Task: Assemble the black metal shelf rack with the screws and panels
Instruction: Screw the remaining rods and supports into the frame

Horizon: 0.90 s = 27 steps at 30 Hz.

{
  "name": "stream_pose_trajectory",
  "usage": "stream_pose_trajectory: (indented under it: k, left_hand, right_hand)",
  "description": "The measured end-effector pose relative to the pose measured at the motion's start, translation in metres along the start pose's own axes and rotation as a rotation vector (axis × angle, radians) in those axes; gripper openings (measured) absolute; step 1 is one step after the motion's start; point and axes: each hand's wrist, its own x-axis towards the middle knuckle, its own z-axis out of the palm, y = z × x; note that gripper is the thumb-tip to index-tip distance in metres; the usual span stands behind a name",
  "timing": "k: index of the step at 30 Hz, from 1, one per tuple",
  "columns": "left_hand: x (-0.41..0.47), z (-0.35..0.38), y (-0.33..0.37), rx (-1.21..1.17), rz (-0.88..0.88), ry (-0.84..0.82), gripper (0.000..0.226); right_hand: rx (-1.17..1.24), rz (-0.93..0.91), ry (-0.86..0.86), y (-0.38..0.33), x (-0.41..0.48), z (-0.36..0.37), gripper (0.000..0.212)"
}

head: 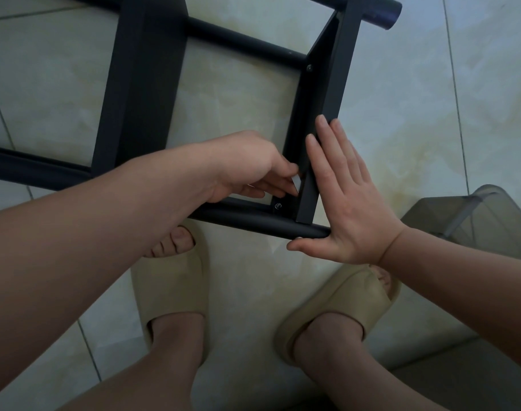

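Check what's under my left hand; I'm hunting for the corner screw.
A screw sits just below the left hand, in the corner by the near tube. The fingers pinch a small silvery piece; the hand hides whatever its far end meets.

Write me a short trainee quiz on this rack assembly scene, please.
1. True or false: the right hand grips the panel with curled fingers.
2. Which hand pinches the small pale piece by the corner screw? A. the left hand B. the right hand C. neither
3. Fill in: the rack lies on a ____ floor.
Key: 1 false, it lies flat with straight fingers; 2 A; 3 tiled.
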Motion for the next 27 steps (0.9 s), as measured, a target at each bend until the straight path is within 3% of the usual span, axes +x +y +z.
stream_pose_trajectory:
  k: [13, 27]
  left_hand:
    - [0.0012, 0.0065, -0.0024, -0.093, -0.002, 0.074, 0.01]
    - [-0.0017, -0.0005, -0.0011, -0.036, -0.071, 0.007, 0.014]
  right_hand:
    - [0.0, 0.0, 0.007, 0.0005, 0.0, 0.0001, 0.119]
    - [-0.002, -0.008, 0.01, 0.0014, -0.0002, 0.0014, 0.12]
